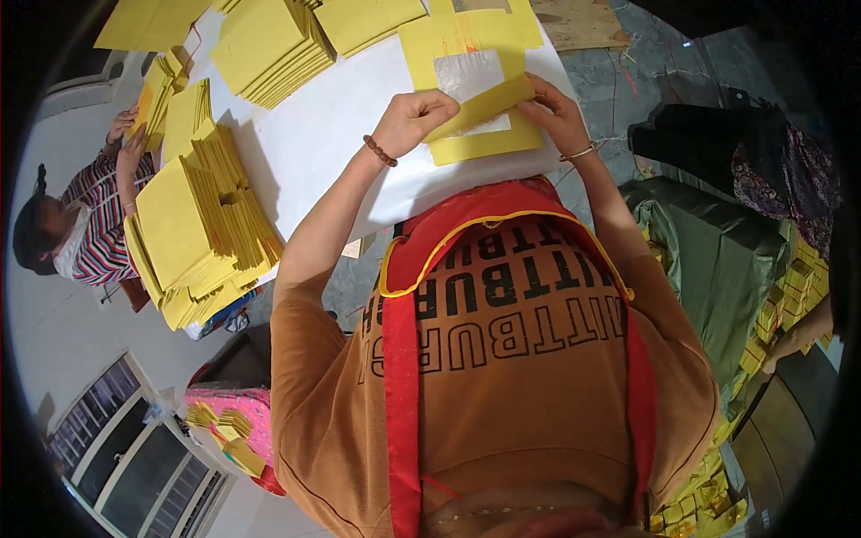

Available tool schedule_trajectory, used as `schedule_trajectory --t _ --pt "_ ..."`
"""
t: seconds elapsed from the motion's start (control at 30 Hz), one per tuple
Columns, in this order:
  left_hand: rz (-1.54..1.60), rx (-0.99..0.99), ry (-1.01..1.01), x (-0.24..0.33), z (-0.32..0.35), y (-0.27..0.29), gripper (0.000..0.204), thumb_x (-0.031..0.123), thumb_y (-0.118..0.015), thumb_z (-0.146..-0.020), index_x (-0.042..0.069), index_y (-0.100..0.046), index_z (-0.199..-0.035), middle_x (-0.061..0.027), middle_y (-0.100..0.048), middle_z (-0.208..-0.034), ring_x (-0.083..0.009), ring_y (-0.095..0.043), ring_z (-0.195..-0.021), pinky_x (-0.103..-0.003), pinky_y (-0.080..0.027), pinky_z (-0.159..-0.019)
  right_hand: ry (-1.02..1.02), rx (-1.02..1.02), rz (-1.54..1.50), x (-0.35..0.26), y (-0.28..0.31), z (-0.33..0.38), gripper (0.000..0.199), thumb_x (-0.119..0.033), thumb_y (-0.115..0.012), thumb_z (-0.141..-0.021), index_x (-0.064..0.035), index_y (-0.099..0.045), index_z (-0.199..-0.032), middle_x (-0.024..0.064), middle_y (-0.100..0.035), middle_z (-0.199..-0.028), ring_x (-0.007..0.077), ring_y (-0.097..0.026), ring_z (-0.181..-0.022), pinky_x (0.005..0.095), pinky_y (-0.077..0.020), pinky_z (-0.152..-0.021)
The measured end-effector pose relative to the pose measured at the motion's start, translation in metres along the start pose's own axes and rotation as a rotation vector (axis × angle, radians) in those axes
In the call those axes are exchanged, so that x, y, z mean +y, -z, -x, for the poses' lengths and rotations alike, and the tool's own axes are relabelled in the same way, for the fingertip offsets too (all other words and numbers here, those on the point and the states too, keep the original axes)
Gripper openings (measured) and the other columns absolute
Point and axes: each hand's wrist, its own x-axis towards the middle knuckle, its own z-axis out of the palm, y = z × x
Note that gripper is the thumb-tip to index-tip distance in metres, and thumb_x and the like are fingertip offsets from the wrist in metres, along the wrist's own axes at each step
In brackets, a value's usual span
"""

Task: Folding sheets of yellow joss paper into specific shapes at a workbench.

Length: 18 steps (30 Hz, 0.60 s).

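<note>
My left hand (418,121) is closed, its thumb and curled fingers pinching the left end of a yellow paper (489,103). At the other end, my right hand (556,117) grips the same paper between thumb and fingers. Between them the paper is bent into a narrow band, slightly tilted. Below it lies a yellow sheet (502,145) with a shiny silver square (468,73) in its middle, partly covered by the band. Whether band and sheet are one piece I cannot tell.
Stacks of yellow paper (260,45) cover the far left of the white table (327,112). A taller pile (193,206) stands at its left edge. Beyond it, a person in a striped top (103,220) handles yellow paper. Dark green cloth (708,242) lies at right, beside yellow folded pieces (798,291).
</note>
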Motion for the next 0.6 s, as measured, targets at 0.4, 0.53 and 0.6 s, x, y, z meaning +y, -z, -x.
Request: schedule_trajectory --t 0.4,0.53,0.6 --pt "0.196 -0.036 0.073 -0.0039 0.0013 -0.0042 0.020 0.019 -0.056 -0.087 0.002 -0.064 -0.091 0.0074 -0.052 -0.063 0.0009 -0.039 -0.051 -0.016 -0.029 -0.044 0.061 -0.072 -0.002 0.0020 0.0033 0.0041 0.043 -0.006 -0.061 -0.078 -0.0027 -0.052 -0.119 0.0155 -0.041 -0.133 0.0219 -0.040 -0.122 0.0314 -0.0311 -0.100" --pt "0.136 -0.052 0.148 0.0000 0.0028 -0.0018 0.023 0.020 -0.054 -0.086 0.001 -0.064 -0.090 0.0039 -0.056 -0.069 -0.0022 -0.045 -0.060 -0.018 -0.037 -0.054 0.053 -0.069 0.005 0.0018 0.0029 0.0047 0.043 -0.004 -0.060 -0.076 -0.0026 -0.052 -0.119 0.0153 -0.040 -0.134 0.0220 -0.039 -0.123 0.0314 -0.0308 -0.101" --pt "0.123 -0.059 0.184 0.0001 0.0033 -0.0017 0.025 0.021 -0.054 -0.085 -0.001 -0.064 -0.089 0.0002 -0.061 -0.075 -0.0052 -0.052 -0.070 -0.021 -0.044 -0.065 0.059 -0.074 -0.035 0.0050 0.0042 0.0043 0.043 -0.004 -0.061 -0.076 -0.0022 -0.052 -0.118 0.0151 -0.040 -0.134 0.0219 -0.039 -0.123 0.0313 -0.0307 -0.101"
